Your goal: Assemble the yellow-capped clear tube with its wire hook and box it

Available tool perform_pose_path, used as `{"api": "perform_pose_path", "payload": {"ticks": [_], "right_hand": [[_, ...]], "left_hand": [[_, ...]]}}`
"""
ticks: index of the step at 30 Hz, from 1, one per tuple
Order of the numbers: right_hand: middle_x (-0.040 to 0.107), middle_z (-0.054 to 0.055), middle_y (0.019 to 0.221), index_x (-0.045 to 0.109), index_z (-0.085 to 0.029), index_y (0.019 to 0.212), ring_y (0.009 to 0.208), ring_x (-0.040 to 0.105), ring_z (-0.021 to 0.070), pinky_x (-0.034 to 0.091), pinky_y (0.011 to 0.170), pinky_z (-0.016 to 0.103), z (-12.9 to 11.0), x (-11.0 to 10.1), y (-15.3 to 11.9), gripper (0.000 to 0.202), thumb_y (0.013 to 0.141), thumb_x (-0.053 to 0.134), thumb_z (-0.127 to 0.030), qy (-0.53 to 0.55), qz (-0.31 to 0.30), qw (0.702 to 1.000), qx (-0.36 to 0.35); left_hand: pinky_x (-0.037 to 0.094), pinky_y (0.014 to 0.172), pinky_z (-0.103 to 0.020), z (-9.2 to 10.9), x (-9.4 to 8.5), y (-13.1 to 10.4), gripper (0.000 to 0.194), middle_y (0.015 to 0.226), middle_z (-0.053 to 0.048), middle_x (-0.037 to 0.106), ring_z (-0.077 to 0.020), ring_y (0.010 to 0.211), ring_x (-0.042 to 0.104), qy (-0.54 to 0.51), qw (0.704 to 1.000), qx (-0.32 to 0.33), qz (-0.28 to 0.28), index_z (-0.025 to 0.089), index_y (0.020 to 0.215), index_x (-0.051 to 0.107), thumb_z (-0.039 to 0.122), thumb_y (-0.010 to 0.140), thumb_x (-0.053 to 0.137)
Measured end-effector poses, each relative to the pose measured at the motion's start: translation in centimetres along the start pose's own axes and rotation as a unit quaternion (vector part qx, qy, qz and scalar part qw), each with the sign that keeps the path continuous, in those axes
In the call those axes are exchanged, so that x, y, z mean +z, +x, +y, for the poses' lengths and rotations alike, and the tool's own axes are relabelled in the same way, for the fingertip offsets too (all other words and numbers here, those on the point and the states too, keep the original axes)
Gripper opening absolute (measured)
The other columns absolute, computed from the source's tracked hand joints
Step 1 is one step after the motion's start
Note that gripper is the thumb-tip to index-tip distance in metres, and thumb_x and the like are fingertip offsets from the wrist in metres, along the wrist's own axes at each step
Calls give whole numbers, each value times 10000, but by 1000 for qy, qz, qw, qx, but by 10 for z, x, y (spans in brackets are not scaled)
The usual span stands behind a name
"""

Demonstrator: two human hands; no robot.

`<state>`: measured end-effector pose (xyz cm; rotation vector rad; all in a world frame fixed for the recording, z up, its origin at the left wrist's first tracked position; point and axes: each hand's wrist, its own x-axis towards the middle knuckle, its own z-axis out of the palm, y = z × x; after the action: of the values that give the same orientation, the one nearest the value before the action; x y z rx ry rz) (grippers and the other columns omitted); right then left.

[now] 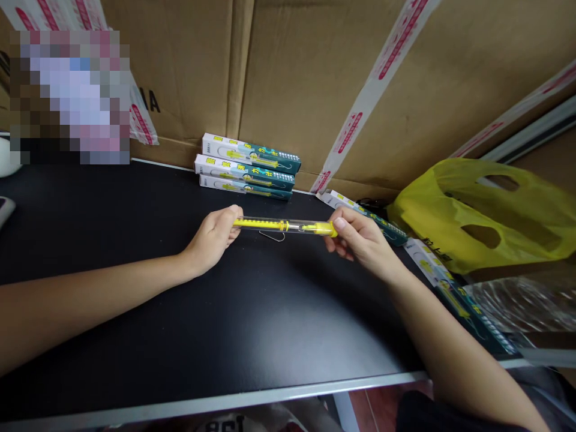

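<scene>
A clear tube with a yellow scale inside is stretched level between my two hands above the black table. My left hand is closed round its left end. At the right end, the fingers and thumb of my right hand pinch the yellow cap. Inside the tube, a metal spring or hook shows near the cap. Just below the tube's middle, a thin metal wire hook is visible; what it joins is hidden.
Several printed boxes are stacked at the table's back. Two more boxes lie at the right, one behind my right hand, one near the edge. A yellow plastic bag is beside them. Large cardboard stands behind the black table.
</scene>
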<state>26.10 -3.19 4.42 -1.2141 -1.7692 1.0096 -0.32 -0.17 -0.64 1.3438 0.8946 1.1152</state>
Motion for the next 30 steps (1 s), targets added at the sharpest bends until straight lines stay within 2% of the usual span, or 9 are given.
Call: {"api": "perform_pose_path", "payload": {"ticks": [10,16,19,21,23,26,28,30], "right_hand": [[573,-22,587,481,-199,755,425,408,51,281,353,151,4,1,2,443,904,494,-616,7,-8,1000,0],[590,-7,581,533,-205,871,419,430,75,270,344,169,4,-10,4,473,913,410,-660,17,28,999,5],[575,-12,575,538,-202,872,426,424,79,281,369,185,1,-16,6,432,920,437,-619,-30,58,998,-6],[569,-14,589,537,-200,847,449,426,83,314,412,201,-1,-20,7,352,929,473,-537,-96,82,992,-25],[581,-7,636,551,-199,835,502,452,96,350,482,225,1,-25,7,226,917,520,-407,-217,92,971,-46],[627,21,761,601,-201,870,625,524,140,356,566,259,7,-33,7,70,841,593,-264,-440,42,896,-43],[646,40,833,616,-200,891,689,558,169,349,587,270,14,-38,7,85,820,607,-247,-523,-11,852,-28],[647,49,852,614,-196,880,711,570,179,348,593,272,21,-41,9,75,821,593,-237,-553,-39,832,-20]], "left_hand": [[150,375,-154,-1,-1,6,284,506,86,247,-42,389,194,-40,997,-59,4,202,686,348,284,956,310],[116,354,-165,3,-2,10,375,456,76,235,-40,353,171,-74,995,-70,-6,202,579,292,264,949,285],[104,350,-163,9,-3,12,394,453,76,218,-41,355,158,-78,992,-94,-21,200,560,288,251,950,275],[102,344,-162,13,-4,14,401,458,76,213,-41,360,148,-72,989,-125,-41,201,557,284,254,954,276],[106,339,-161,16,-7,17,405,463,78,201,-43,364,140,-67,983,-156,-68,203,559,284,265,959,276],[101,334,-161,18,-9,21,407,468,78,186,-45,369,129,-62,975,-193,-90,206,560,282,276,960,269],[94,332,-161,20,-10,22,414,470,77,185,-45,369,125,-60,972,-207,-88,206,556,277,283,962,259],[92,330,-160,21,-10,22,417,469,76,187,-44,369,126,-56,973,-210,-83,205,554,275,284,962,253]]}}
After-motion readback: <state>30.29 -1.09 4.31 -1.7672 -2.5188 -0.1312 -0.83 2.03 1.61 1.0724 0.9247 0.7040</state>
